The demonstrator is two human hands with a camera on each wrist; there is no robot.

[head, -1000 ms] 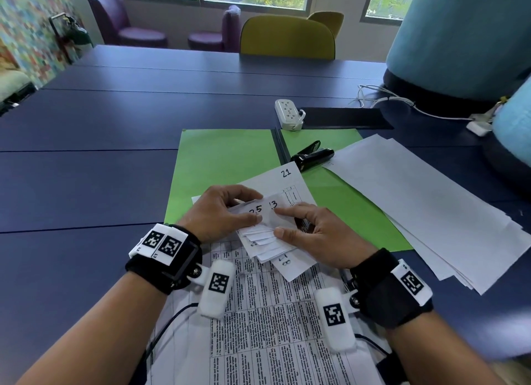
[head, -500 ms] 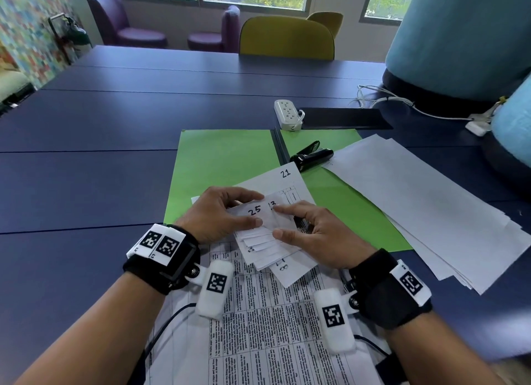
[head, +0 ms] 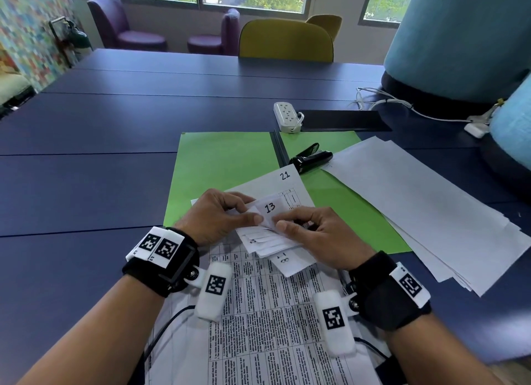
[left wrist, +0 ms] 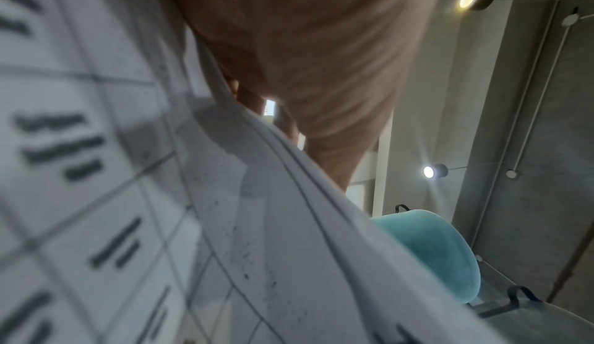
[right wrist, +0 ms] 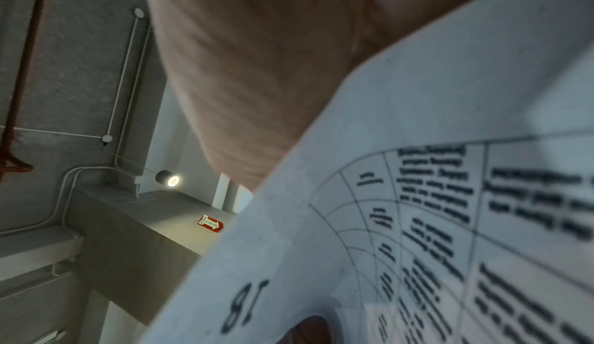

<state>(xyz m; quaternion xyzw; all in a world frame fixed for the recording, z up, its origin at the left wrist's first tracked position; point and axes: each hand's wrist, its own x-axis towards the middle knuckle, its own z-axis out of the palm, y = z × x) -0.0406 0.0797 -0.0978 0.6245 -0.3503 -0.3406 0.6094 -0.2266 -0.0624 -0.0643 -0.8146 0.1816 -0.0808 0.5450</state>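
A fanned stack of numbered printed sheets [head: 270,242] lies on a green folder [head: 224,166] on the dark blue table. Both hands work at the sheets' upper corners. My left hand [head: 222,215] pinches turned-up corners between thumb and fingers. My right hand [head: 301,229] holds the corner marked 13 [head: 270,207] with thumb and forefinger. A sheet numbered 21 [head: 284,175] lies beneath, and one marked 18 [right wrist: 247,306] shows in the right wrist view. In the left wrist view only the palm [left wrist: 321,70] and printed paper [left wrist: 160,197] show.
A black stapler [head: 311,159] lies on the folder behind the hands. Loose white sheets [head: 416,209] spread to the right. A white power strip [head: 287,116] and cables sit farther back. A printed table sheet [head: 273,327] lies under my wrists. Chairs stand beyond the table.
The corner marked 25 has been turned over to the left under my left hand, and the corner marked 13 now stands fully exposed between both thumbs.
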